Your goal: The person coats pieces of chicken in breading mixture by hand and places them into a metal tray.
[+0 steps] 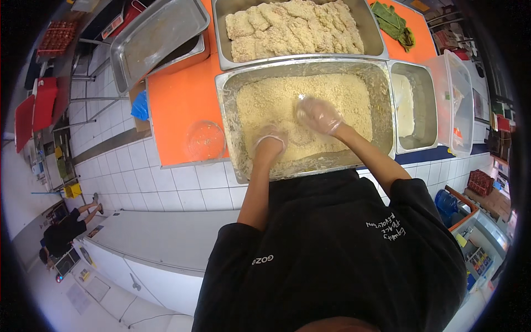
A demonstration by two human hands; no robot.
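A deep steel pan (pixel 379 112) of pale breadcrumbs (pixel 344 89) lies before me. Both my hands wear clear plastic gloves and are blurred by movement. At the pan's near left, my left hand (pixel 271 136) dips into the crumbs, its fingers largely hidden. Further in and to the right, my right hand (pixel 318 115) rests at the crumb surface with its back up. Whether either hand holds something under the crumbs cannot be seen. Beyond this pan, a second steel pan (pixel 373 39) holds crumb-coated pieces (pixel 294 29) laid in overlapping rows.
Right of the crumbs stands a narrow steel pan (pixel 425 103) with white batter or flour (pixel 404 106), then a clear plastic bin (pixel 460 103). A clear round lid or bowl (pixel 206 140) sits on the orange tabletop (pixel 178 108). A tilted metal tray (pixel 159 39) and a green cloth (pixel 390 20) lie farther back.
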